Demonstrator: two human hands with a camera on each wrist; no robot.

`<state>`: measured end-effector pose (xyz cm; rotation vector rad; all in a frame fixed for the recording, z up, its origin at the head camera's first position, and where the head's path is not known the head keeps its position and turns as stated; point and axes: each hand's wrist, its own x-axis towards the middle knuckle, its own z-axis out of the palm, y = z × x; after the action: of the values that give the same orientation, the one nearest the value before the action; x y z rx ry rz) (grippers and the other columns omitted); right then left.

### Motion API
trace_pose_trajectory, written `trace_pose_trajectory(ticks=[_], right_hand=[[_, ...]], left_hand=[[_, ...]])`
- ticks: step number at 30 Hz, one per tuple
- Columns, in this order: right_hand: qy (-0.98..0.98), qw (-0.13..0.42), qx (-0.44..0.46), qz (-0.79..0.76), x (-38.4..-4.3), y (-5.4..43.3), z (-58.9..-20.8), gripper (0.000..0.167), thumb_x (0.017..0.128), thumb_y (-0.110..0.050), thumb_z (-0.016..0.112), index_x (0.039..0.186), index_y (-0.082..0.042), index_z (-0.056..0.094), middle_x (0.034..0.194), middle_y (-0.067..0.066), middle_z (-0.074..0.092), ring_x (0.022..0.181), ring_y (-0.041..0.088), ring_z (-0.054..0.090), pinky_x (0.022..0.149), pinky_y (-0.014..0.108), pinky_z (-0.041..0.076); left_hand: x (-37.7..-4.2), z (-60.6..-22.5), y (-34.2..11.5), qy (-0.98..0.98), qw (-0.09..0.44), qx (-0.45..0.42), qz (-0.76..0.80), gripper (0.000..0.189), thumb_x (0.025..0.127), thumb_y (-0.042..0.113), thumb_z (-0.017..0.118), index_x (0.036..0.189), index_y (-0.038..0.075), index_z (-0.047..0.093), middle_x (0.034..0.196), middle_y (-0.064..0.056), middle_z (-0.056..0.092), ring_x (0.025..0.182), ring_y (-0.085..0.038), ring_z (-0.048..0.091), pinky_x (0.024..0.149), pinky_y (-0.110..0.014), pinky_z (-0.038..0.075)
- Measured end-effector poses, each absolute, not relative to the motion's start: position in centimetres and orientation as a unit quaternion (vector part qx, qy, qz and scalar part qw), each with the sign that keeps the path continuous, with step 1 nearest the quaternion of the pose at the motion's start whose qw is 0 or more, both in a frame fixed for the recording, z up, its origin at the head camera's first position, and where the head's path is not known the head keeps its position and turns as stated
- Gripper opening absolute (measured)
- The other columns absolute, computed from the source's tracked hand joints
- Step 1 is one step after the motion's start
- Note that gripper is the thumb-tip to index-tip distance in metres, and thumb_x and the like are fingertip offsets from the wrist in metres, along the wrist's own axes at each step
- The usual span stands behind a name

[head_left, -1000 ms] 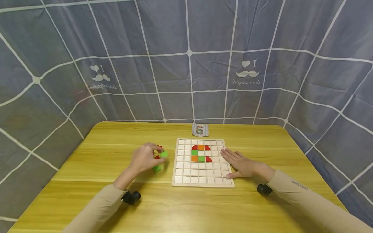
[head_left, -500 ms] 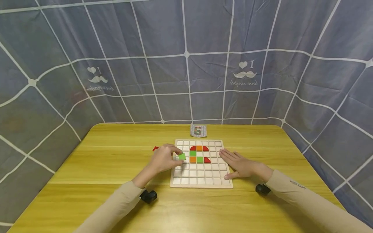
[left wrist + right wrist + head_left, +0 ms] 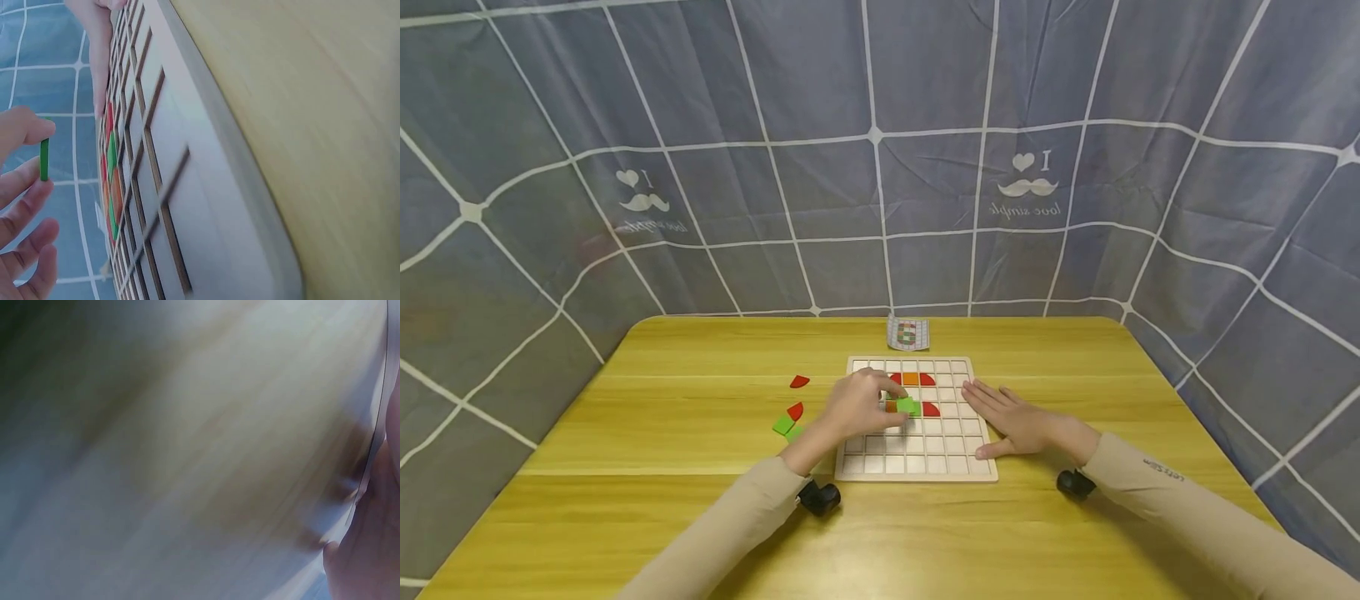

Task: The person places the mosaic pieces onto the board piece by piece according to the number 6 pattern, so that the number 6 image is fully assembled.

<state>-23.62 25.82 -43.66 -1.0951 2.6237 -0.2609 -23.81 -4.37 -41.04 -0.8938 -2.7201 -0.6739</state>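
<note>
My left hand point(image 3: 862, 406) pinches a green square tile point(image 3: 906, 405) between thumb and fingers. In the left wrist view the same tile point(image 3: 44, 159) shows edge-on, held above the board. Beneath it lies a wooden grid board point(image 3: 917, 469) with red, orange and green tiles set in its squares; the held tile and hand cover part of that pattern. An orange tile point(image 3: 910, 379) sits between two red rounded ones in the upper row. My right hand point(image 3: 1018, 425) rests with straight fingers on the board's right edge; the right wrist view point(image 3: 365, 544) catches only part of it.
Left of the board, red quarter-round tiles point(image 3: 800, 382) and green square tiles point(image 3: 783, 424) lie loose on the wooden table point(image 3: 700, 375). A small pattern card point(image 3: 907, 334) stands behind the board. A grey checked curtain point(image 3: 820, 192) surrounds the table's back and sides.
My left hand has carried the green tile rightward from the loose tiles to over the board's pattern, uncovering those loose tiles. The right hand stays at the board's edge.
</note>
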Motion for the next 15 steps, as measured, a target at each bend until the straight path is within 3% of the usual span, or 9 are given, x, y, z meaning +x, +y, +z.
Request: trace_pose_trajectory(ticks=[4, 9, 15], right_hand=[[0.911, 0.147, -0.376, -0.089, -23.6, 25.8, -43.7, 0.099, 0.09, -0.059, 0.052, 0.153, 0.002, 0.007, 0.16, 0.022, 0.002, 0.148, 0.039, 0.004, 0.114, 0.062, 0.011], [0.911, 0.147, -0.375, -0.09, -23.7, 25.9, -43.8, 0.099, 0.09, -0.06, 0.051, 0.154, 0.0, 0.006, 0.161, 0.021, 0.001, 0.148, 0.039, 0.003, 0.114, 0.063, 0.01], [0.912, 0.146, -0.372, -0.088, -23.8, 26.1, -43.9, 0.099, 0.09, -0.06, 0.051, 0.154, 0.0, 0.006, 0.161, 0.02, 0.001, 0.148, 0.039, 0.003, 0.114, 0.063, 0.01]], left_hand=[[-23.9, -41.3, -3.4, -0.921, 0.077, -0.304, -0.231, 0.024, 0.072, 0.035, 0.077, 0.093, 0.023, 0.078, 0.093, 0.006, 0.072, 0.081, -0.01, 0.061, 0.052, -0.018, 0.041], [-23.8, -41.7, -2.3, -0.918, 0.056, -0.307, -0.243, 0.024, 0.072, 0.034, 0.079, 0.093, 0.023, 0.078, 0.084, 0.007, 0.07, 0.074, -0.006, 0.058, 0.055, -0.019, 0.042], [-23.8, -42.5, -1.3, -0.918, 0.03, -0.311, -0.244, 0.024, 0.073, 0.034, 0.079, 0.094, 0.022, 0.078, 0.093, 0.009, 0.074, 0.076, -0.004, 0.06, 0.056, -0.017, 0.042]])
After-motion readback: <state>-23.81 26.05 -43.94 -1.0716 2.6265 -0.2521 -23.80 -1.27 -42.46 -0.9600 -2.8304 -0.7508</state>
